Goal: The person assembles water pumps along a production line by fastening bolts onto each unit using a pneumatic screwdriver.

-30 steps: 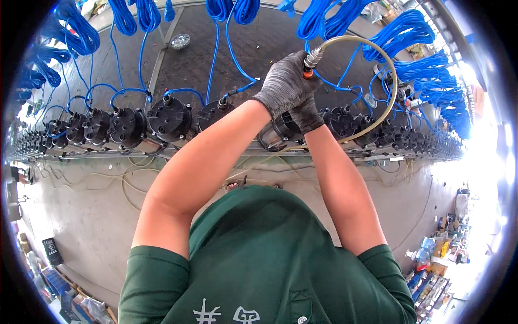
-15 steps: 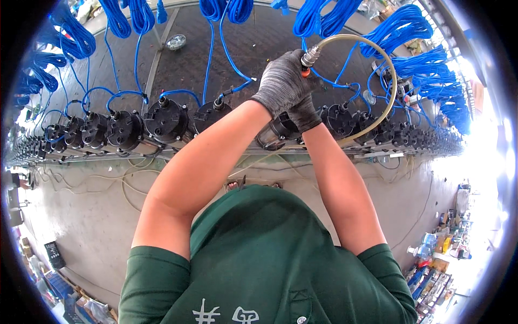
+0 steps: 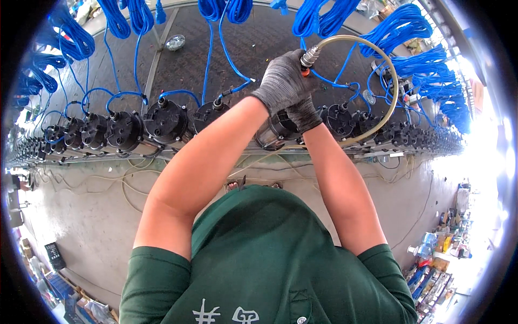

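My left hand (image 3: 283, 81), in a grey knit glove, is closed around a hose-fed hand tool. Its silver coupling (image 3: 310, 56) and an orange-red part (image 3: 305, 72) show at the fist; the rest is covered. A clear yellowish hose (image 3: 393, 70) loops from the coupling to the right and back down. Below and partly behind the left hand is my right hand (image 3: 304, 114), also gloved, with its fingers hidden. Both hands are over a cylinder with a black top and metal body (image 3: 276, 132), which looks like a pump.
Similar black-topped cylinders (image 3: 166, 120) stand in a long row along the bench edge, with blue cables (image 3: 237, 67) rising from them. Coiled blue cable bundles (image 3: 324, 19) line the far side. A small round metallic piece (image 3: 176, 42) lies on the dark bench top (image 3: 189, 59). Hoses (image 3: 129, 183) trail over the floor.
Almost nothing differs. My left forearm has shifted very slightly, while both hands and the tool stay in the same place.
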Motion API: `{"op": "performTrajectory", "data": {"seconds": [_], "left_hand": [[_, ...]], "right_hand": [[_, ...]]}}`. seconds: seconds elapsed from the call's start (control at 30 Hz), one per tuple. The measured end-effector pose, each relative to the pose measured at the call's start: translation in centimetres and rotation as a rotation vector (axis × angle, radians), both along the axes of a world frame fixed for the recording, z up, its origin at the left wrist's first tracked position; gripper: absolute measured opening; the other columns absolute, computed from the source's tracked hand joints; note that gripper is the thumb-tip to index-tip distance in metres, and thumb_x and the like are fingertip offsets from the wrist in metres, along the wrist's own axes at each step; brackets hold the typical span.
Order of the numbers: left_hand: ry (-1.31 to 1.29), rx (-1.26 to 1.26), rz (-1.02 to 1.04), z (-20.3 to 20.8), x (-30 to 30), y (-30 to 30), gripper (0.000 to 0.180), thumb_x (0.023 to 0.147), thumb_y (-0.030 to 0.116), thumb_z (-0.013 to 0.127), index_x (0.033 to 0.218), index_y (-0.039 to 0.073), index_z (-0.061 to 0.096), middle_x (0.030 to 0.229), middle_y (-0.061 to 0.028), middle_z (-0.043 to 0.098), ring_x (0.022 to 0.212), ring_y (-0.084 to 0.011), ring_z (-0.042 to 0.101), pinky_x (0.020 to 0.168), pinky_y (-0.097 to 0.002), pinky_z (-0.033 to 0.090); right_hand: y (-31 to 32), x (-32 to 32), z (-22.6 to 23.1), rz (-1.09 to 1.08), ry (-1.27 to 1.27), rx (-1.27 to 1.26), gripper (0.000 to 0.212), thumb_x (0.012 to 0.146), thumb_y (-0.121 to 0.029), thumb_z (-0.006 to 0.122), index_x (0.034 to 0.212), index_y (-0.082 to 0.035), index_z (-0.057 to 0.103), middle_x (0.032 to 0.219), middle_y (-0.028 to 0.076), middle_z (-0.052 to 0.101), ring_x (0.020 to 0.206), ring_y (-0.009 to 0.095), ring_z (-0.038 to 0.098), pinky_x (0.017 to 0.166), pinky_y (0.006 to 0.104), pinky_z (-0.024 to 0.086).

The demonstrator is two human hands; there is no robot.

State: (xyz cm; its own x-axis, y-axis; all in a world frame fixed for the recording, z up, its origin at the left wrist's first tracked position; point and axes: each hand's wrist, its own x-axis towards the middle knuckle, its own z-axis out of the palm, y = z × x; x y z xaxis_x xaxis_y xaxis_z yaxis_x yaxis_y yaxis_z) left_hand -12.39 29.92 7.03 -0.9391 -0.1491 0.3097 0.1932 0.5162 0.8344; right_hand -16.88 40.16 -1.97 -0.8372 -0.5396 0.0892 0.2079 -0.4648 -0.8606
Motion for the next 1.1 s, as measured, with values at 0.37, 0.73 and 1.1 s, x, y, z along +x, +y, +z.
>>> {"op": "performTrajectory", "data": {"seconds": [0.37,0.73,1.1], "left_hand": [[-0.012,0.429,-0.318,-1.0,0.6,-2.0,0.055,0.086,-0.004,0.069,0.137,0.007,0.052,0.122,-0.0039,0.062,0.115,-0.0138,0.056,0.107,-0.0348,0.046],[0.002,0.573,-0.409,-0.4,1.1,-2.2,0.06,0.087,0.001,0.073,0.142,0.007,0.05,0.125,-0.0053,0.063,0.117,-0.0154,0.057,0.107,-0.0359,0.047],[-0.008,0.049,0.008,1.3,2.2,0.2,0.05,0.085,0.007,0.077,0.131,0.004,0.056,0.118,-0.0104,0.066,0.113,-0.0205,0.062,0.1,-0.038,0.05]], "right_hand": [[-1.0,-0.4,-0.6,-0.009,-0.272,-0.079,0.039,0.102,-0.025,0.055,0.135,-0.005,0.051,0.126,0.015,0.062,0.117,0.027,0.061,0.105,0.0428,0.049],[-0.4,-0.9,-0.4,-0.018,-0.206,-0.147,0.042,0.099,-0.03,0.058,0.132,-0.005,0.053,0.123,0.012,0.064,0.111,0.026,0.065,0.097,0.0394,0.054],[-0.1,-2.6,-2.0,0.12,-0.317,-0.279,0.043,0.104,-0.043,0.053,0.129,-0.009,0.056,0.121,0.009,0.064,0.114,0.024,0.061,0.102,0.0421,0.05]]}}
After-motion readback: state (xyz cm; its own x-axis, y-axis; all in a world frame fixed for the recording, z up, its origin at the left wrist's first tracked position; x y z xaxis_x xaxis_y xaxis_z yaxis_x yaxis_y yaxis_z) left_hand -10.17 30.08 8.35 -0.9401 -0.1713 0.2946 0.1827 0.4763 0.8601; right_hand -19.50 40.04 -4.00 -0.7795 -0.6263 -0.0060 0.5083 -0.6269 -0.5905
